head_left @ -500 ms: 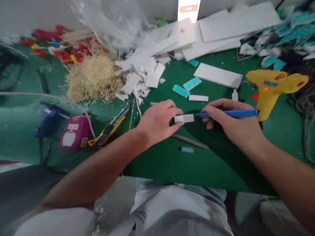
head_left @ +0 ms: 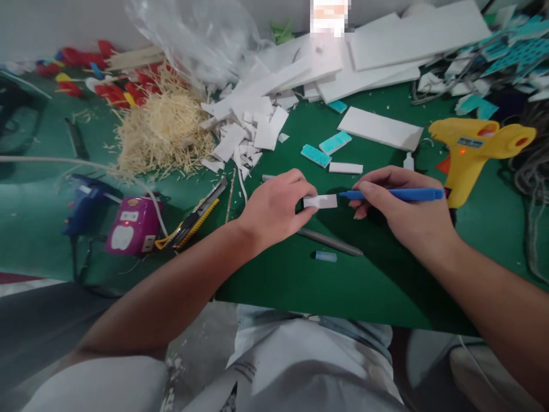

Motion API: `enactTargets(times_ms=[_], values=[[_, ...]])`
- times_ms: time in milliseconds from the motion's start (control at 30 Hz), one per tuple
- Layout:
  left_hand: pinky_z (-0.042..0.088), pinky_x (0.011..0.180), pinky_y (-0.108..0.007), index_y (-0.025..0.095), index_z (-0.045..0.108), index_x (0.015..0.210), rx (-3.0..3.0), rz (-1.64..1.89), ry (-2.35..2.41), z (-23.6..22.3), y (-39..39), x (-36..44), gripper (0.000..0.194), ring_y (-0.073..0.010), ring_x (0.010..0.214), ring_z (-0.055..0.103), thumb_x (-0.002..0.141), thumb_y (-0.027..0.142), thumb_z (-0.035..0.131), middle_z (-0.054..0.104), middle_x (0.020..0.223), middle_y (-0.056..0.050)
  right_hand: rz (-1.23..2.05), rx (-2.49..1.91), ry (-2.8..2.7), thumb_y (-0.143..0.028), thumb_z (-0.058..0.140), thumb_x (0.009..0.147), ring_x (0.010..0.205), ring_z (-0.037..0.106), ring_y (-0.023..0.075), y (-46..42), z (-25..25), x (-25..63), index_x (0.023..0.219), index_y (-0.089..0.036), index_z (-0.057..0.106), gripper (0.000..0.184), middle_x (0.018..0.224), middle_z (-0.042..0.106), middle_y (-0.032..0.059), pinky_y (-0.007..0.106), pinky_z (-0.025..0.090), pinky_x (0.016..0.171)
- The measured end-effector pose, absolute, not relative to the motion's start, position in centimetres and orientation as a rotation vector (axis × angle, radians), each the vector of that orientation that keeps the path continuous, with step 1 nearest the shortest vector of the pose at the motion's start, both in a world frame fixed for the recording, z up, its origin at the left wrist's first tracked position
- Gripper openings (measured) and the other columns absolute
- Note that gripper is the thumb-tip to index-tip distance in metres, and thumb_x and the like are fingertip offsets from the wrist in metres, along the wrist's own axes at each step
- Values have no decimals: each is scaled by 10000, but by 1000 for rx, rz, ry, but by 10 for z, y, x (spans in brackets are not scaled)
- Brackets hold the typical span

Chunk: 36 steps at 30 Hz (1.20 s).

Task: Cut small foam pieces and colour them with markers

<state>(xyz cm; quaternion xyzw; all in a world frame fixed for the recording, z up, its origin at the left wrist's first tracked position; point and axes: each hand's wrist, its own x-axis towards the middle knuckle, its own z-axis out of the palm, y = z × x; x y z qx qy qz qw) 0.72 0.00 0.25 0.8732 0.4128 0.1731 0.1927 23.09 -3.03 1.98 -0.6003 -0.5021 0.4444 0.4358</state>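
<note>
Between thumb and fingers, my left hand (head_left: 281,206) pinches a small white foam strip (head_left: 328,201) by its left end. My right hand (head_left: 407,206) grips a blue marker pen (head_left: 418,194), its tip pointing left just beside the strip's free end. Whether the tip touches the strip I cannot tell. Below the strip lie a dark grey rod (head_left: 332,241), partly under my left hand, and the pen's blue cap (head_left: 325,256). Above are a white strip (head_left: 345,168) and two turquoise dotted pieces (head_left: 316,155) (head_left: 335,143).
At the right stands a yellow glue gun (head_left: 467,149), with a small white bottle (head_left: 409,162) near it. A yellow box cutter (head_left: 195,217), pink power adapter (head_left: 134,226) and blue glue gun (head_left: 90,203) lie left. Straw (head_left: 165,131), foam scraps (head_left: 244,134) and white boards (head_left: 416,40) fill the back.
The pen has tilted slightly, and its tip stays near the strip's end. Both hands keep their grips; the whole view has shifted slightly.
</note>
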Motion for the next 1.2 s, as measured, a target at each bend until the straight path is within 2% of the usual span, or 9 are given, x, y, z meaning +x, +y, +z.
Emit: enactTargets(times_ms=[133,267,400,700,1033,1200], values=[[495,740,-264,171,750,1087,2432,475,1145,3,0,7,166,-108,717,598,929,211,717,678,1036,-30,1107,-1526,-1242,-386,823,826,498,631,149,-31,19,231,703,-225,697,239,632,704,17,294,538,496],[493,736,-256,166,758,1076,2417,504,1130,2,0,6,155,-105,719,602,930,200,723,672,1021,-26,1091,-1562,-1251,-435,857,770,449,578,123,-31,21,230,679,-222,698,281,578,677,4,258,478,433],[484,724,-255,158,761,1068,2409,524,1127,2,0,7,148,-106,721,602,926,188,730,671,1018,-29,1063,-1565,-1253,-416,873,747,449,588,117,-29,21,229,687,-222,708,262,579,683,-3,250,483,445],[480,730,-258,169,763,1047,2375,491,1139,4,0,7,131,-110,730,595,922,189,731,654,989,-19,1034,-1643,-1313,-284,773,813,444,590,123,-31,23,227,666,-221,692,180,565,671,-8,255,477,453],[487,740,-253,165,768,1040,2337,498,1130,4,2,7,132,-102,717,586,914,192,739,647,980,-15,1020,-1622,-1329,-291,744,792,456,612,119,-29,24,228,686,-212,702,139,577,687,-5,233,491,461],[500,756,-256,164,755,1058,2333,490,1140,4,3,6,150,-106,728,596,915,199,730,652,997,-21,1026,-1644,-1357,-295,768,780,427,581,119,-32,27,228,645,-216,695,173,514,646,-15,231,474,431]])
